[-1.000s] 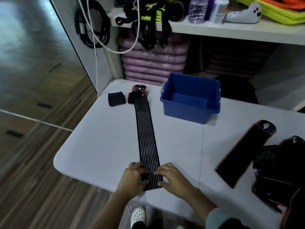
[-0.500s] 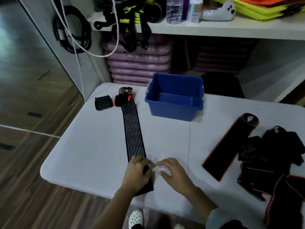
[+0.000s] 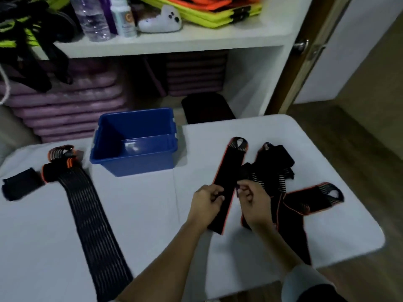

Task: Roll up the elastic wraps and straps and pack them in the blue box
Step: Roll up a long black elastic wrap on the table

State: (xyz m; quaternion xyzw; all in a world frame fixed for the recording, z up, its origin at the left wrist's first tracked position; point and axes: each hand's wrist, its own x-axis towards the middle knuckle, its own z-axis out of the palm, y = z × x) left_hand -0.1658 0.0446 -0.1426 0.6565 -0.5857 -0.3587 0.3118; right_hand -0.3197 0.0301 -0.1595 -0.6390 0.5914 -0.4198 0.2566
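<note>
A flat black strap with orange edging (image 3: 229, 171) lies at an angle on the white table (image 3: 152, 210), right of centre. My left hand (image 3: 207, 202) grips its left edge, and my right hand (image 3: 254, 199) pinches its right edge at about the same height. To the left, a long black striped elastic wrap (image 3: 91, 225) lies unrolled, running from its orange-trimmed far end down to the table's front edge. The blue box (image 3: 133, 162) stands empty at the back of the table.
A small black rolled piece (image 3: 19, 187) sits at the far left. A tangled pile of black and orange straps (image 3: 281, 177) lies to the right of my hands. Behind the table, shelves hold purple mats (image 3: 65, 105), bottles and gear.
Both hands left the near end of the long striped wrap and moved right onto the black orange-edged strap. The camera swung to the right with them. The striped wrap stays unrolled.
</note>
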